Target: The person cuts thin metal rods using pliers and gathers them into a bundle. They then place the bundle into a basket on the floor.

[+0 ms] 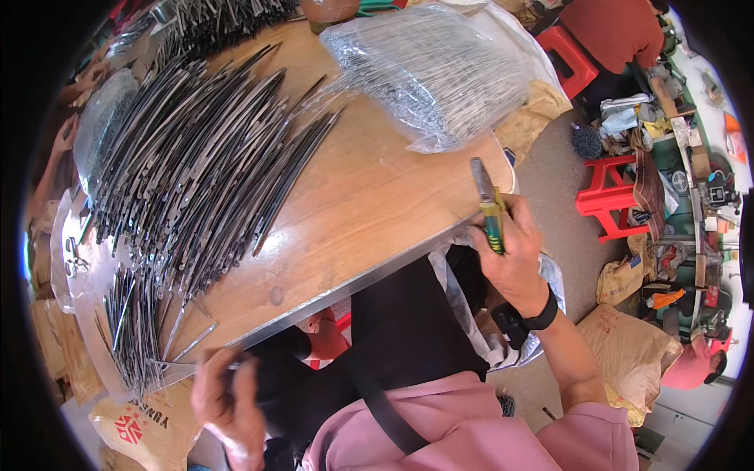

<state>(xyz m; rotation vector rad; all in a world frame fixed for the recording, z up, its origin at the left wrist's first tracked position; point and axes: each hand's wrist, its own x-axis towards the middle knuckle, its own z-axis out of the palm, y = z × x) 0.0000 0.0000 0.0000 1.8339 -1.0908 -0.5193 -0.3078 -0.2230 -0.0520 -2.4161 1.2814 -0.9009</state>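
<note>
Clamped around the yellow-and-green handle of a hand tool (492, 218), the right hand (510, 250) is at the near edge of the wooden table (385, 192), by its right corner, in the head view. The tool's metal end points away from the person. A black band (542, 314) circles that wrist. At the table's near left end is the left hand (228, 400), beside a small bundle of thin strips (135, 337); it is blurred, so I cannot tell whether its fingers are apart or closed on a strip. A broad pile of dark, slender strips (208, 165) covers the table's left part. Farther back, a clear plastic bag (440, 74) holds many thin, pale lengths. Right of the table stands a red stool (609, 200).
</note>
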